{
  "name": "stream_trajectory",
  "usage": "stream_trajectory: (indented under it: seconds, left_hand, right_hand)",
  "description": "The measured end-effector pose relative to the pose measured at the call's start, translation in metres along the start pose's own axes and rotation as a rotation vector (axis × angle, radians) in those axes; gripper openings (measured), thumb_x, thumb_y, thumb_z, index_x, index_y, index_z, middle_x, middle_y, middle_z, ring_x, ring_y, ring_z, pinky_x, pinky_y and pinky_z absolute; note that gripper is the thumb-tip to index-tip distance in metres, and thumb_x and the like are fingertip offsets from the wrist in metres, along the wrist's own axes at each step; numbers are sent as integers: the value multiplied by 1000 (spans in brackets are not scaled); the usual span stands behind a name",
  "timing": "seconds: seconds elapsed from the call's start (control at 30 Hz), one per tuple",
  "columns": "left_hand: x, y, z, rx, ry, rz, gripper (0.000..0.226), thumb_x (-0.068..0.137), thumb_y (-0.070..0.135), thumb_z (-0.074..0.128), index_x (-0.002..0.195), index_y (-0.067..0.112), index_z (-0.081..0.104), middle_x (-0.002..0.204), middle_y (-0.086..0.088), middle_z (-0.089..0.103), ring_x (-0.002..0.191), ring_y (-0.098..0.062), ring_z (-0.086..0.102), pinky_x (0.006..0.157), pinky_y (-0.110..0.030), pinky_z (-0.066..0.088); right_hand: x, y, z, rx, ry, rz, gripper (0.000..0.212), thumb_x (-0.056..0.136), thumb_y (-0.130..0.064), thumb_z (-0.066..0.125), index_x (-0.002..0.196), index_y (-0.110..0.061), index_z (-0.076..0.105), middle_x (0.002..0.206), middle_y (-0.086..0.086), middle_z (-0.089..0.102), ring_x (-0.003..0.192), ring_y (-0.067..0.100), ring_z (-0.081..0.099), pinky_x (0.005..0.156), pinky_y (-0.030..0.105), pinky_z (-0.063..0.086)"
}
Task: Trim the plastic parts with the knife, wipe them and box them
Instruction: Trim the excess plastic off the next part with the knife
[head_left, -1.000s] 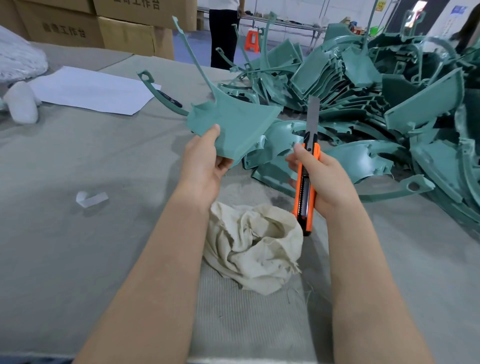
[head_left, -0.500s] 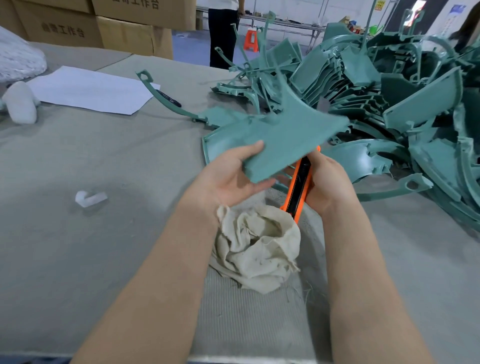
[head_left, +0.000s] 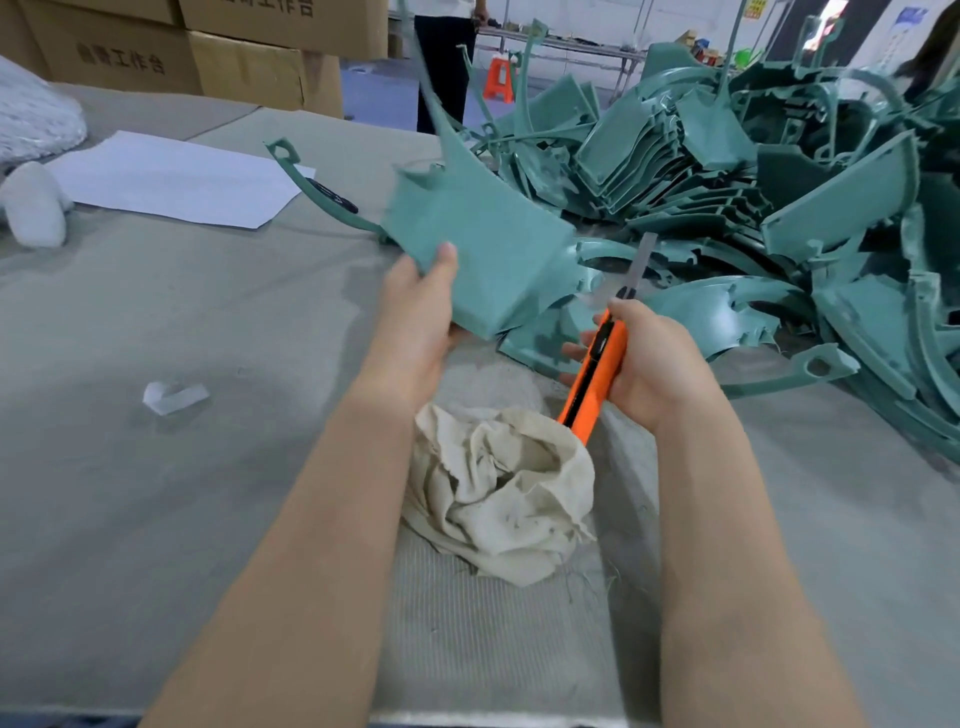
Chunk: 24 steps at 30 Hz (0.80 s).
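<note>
My left hand (head_left: 418, 317) grips a green plastic part (head_left: 483, 244) by its near left corner and holds it tilted above the table, with a thin curved arm rising from its far end. My right hand (head_left: 657, 361) grips an orange utility knife (head_left: 597, 374), its grey blade extended up and away just right of the part's edge. The blade does not touch the part. A crumpled beige cloth (head_left: 504, 493) lies on the table below both hands.
A big heap of green plastic parts (head_left: 753, 208) fills the right and far side. White paper (head_left: 176, 179) and a black pen lie far left, a white scrap (head_left: 174, 397) nearer. Cardboard boxes (head_left: 208, 52) stand behind. A person stands beyond the table.
My left hand has turned the part from lying flat over the knife to tilted up and left. The knife is uncovered again, with its blade pointing up beside the part.
</note>
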<state>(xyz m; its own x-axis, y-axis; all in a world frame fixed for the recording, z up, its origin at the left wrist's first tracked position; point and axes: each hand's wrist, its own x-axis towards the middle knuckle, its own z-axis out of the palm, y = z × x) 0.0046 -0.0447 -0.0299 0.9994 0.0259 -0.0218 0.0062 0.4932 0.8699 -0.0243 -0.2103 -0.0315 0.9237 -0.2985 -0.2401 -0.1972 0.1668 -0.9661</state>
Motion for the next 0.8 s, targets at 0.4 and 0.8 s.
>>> stream_trajectory:
  seconds: [0.4,0.8]
  left_hand:
    - [3,4,-9,-262,176,22,10,100,19,49,100,17,59,101,-1,69,85,-15,68,59,-25,54]
    - [5,7,-16,-28,129,-13,12,100,18,47,95,20,57,97,1,68,83,-15,67,57,-28,55]
  right_hand:
    - [-7,3,4,-855,83,-647,51,93,-36,60,142,-29,48,112,0,62,110,22,55,90,31,40]
    - [-3,-1,1,-138,116,-359,26,104,-33,38,101,-17,59,81,2,61,55,11,62,58,30,57]
